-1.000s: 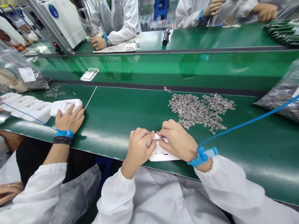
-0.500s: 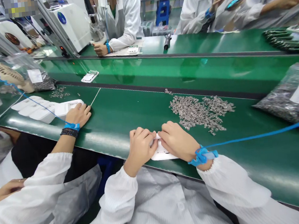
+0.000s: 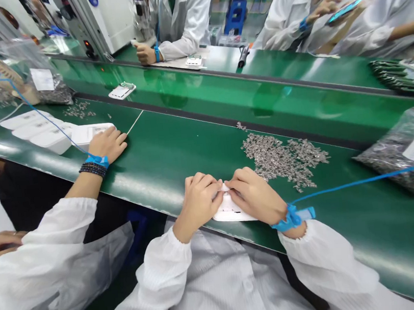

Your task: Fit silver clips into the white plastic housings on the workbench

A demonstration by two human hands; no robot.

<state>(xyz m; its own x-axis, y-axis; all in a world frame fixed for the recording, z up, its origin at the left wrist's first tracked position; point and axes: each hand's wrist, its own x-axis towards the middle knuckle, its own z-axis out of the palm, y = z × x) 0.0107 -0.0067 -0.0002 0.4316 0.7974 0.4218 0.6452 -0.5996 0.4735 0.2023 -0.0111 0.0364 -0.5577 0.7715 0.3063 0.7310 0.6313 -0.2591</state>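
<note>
We have the white casing [image 3: 231, 212] flat on the green bench [image 3: 177, 153], lower centre of frame, nr the front edge. Our L hand [image 3: 201, 200] has fingers curled, thumb & tips pinching the far edge; our R hand [image 3: 256, 196] mirrors it, gripping approx. the same edge, tips almost meeting. Can't tell if a smaller bit sits under the tips, as the fingers hide it.

Handling, our guess: light, stiff plastic, smooth so prob. a bit slippery; thin edges & small slots may crack or mark if forced. Best hold = both sides nr the far edge, thumbs low, w/ the bench taking the load.

Pile of small metal pieces [image 3: 273, 155] lies just beyond our R hand, centre-right; clear bag [image 3: 402, 154] of sim. bits at far right. Co-worker's hand [image 3: 108, 146], left of frame, is on another white casing [image 3: 84, 134], well apart from ours.
</note>
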